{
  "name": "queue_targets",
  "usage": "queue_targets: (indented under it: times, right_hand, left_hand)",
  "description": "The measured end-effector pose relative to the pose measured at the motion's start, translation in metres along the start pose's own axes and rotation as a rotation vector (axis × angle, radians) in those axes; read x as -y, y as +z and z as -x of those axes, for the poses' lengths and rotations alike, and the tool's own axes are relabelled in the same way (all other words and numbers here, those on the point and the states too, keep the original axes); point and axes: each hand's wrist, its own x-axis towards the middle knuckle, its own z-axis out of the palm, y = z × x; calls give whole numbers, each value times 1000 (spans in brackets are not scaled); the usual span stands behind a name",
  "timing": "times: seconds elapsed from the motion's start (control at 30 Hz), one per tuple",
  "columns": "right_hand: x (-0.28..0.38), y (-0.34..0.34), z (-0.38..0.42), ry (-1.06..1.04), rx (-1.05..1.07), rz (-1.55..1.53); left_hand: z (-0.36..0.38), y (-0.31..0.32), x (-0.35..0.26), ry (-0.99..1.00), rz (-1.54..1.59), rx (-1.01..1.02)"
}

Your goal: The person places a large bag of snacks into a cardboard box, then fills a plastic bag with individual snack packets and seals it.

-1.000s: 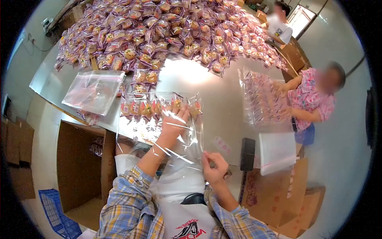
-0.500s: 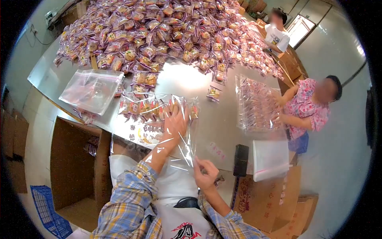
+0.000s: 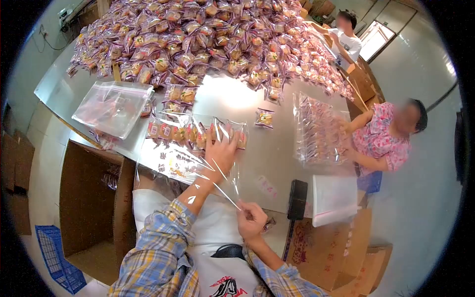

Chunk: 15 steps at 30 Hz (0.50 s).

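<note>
A large clear plastic bag [image 3: 190,166] with printed characters lies at the front edge of the metal table, holding a row of small wrapped cakes [image 3: 170,132]. My left hand [image 3: 221,154] reaches inside the bag, fingers stretched out over the right end of the row. The fingertips are partly hidden among the packets and under glare on the plastic. My right hand [image 3: 252,221] pinches the near edge of the bag, pulling the film taut. One single wrapped cake [image 3: 264,118] rests to the right of the bag.
A huge heap of wrapped cakes [image 3: 198,39] covers the back. Flat empty bags [image 3: 114,109] lie left, another stack [image 3: 335,200] right, beside a black phone-like object [image 3: 297,199]. A co-worker [image 3: 383,138] handles a filled bag [image 3: 320,129]. An open carton [image 3: 91,208] stands lower left.
My left hand has shifted slightly right within the bag. My right hand has moved a little down and left, keeping its pinch. The far co-worker's arm has risen.
</note>
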Motion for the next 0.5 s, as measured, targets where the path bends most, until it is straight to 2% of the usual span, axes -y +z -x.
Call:
queue_targets:
  times: [0.13, 0.23, 0.33, 0.43, 0.5]
  right_hand:
    - [12, -16, -11, -20, 20, 103]
    - [12, -19, -14, -20, 49, 122]
    - [9, -21, -14, -51, 92, 158]
    - [10, -15, -11, -73, 62, 147]
    - [8, -15, -5, -32, 42, 144]
  left_hand:
    - [-6, 4, -1, -28, -63, 40]
    - [-7, 3, -7, -66, 9, 32]
    - [-2, -16, -4, -70, 222, 23]
    - [9, -39, 5, -234, 201, 126]
    - [17, -55, 16, -219, -14, 177]
